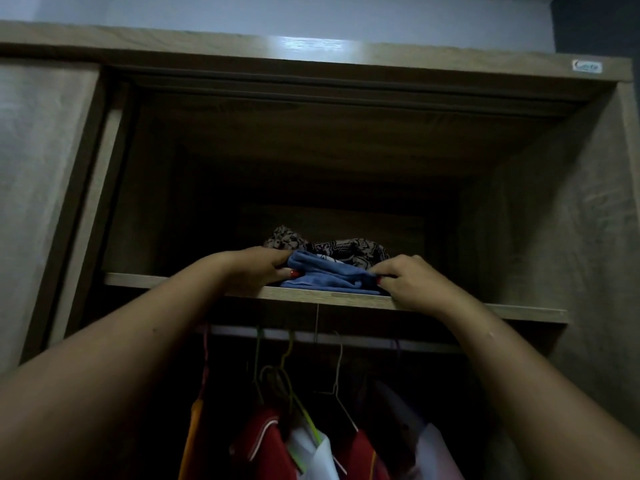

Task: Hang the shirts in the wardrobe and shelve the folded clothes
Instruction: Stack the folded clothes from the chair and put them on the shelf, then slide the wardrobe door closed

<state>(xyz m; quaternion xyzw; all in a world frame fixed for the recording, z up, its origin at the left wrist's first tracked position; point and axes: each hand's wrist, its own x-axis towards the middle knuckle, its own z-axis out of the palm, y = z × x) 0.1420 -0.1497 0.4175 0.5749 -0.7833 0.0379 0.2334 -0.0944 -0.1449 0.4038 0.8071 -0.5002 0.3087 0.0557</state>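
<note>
Wardrobe (173,46) of wood-grain board, viewed from below with its upper compartment open. At far left, a sliding door (41,185) in the same finish covers the neighbouring section. A single shelf (138,279) spans the opening, and both of the person's bare arms reach up to its front edge. The left hand (256,268) curls its fingers over the left end of a folded blue garment (329,273), with the thumb, its nail painted red, tucked against the cloth below. The blue garment lies on the shelf at its front edge, roughly midway across the opening. Directly behind and touching it lies a patterned garment (346,249) in black and pale print, further back in the shadow. The right hand (412,282) pinches the right end of the blue garment between thumb and bent fingers, so the two hands are set apart, one at each end of the same piece. A small sticker (587,66) sits on the top board at upper right. Beneath the shelf runs a rail (363,339) carrying wire hangers (337,386); from left to right hang an orange garment (194,427), a red shirt (263,441) with pale piping, a white garment (311,452), a second red shirt (360,455) and a pale garment (433,452).
</note>
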